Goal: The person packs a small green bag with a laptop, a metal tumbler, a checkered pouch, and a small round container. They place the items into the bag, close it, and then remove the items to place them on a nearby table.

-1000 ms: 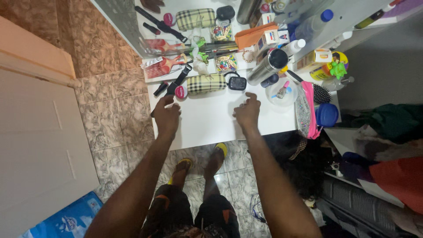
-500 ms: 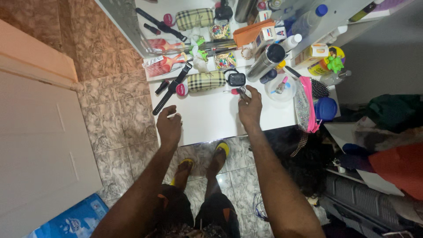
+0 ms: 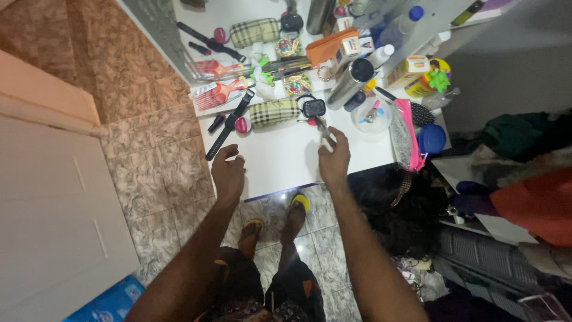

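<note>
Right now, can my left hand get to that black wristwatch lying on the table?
Probably yes. The left hand rests on the white table close to the black wristwatch, with only bare tabletop between them.

The white desk (image 3: 280,161) is bare along its near edge and crowded toward the back. A black wristwatch (image 3: 229,125) lies slanted at the left edge, with a small round pink-topped tin (image 3: 242,124) just beside it. A checked pouch (image 3: 273,112) sits mid-desk, touching a small black case (image 3: 313,108). A steel flask (image 3: 350,83) lies tilted behind them. At the right edge sit a clear lidded bowl (image 3: 370,114) and a pink-trimmed clear bag (image 3: 405,134).
</note>
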